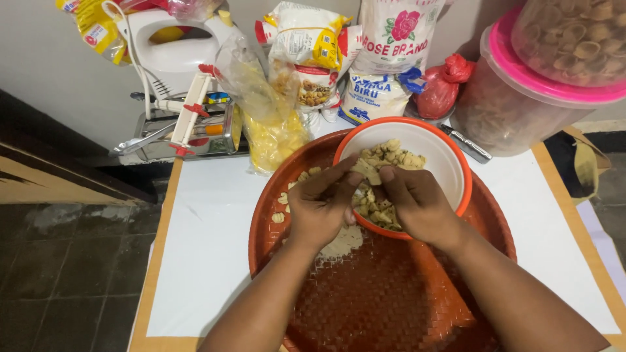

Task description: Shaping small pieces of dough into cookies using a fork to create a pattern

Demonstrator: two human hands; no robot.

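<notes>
I am pinching one small dough piece (366,171) between my left hand (319,208) and right hand (417,205), fingers narrowed on it, over the orange-rimmed bowl (450,156) tilted on the woven red tray (391,293); I am keeping pressure light, shaping evenly.

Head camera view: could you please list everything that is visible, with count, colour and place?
round woven tray: one, red-brown, centre of table
plastic bowl: one, orange outside and white inside, on tray's far side
small dough pieces: many, pale beige, in bowl; a few on tray
white table: one, tan edge
lidded tubs: two, clear with pink lids, far right
food bags: several, back
hand mixer: one, white, back left
left hand, right hand: pinching dough
</notes>
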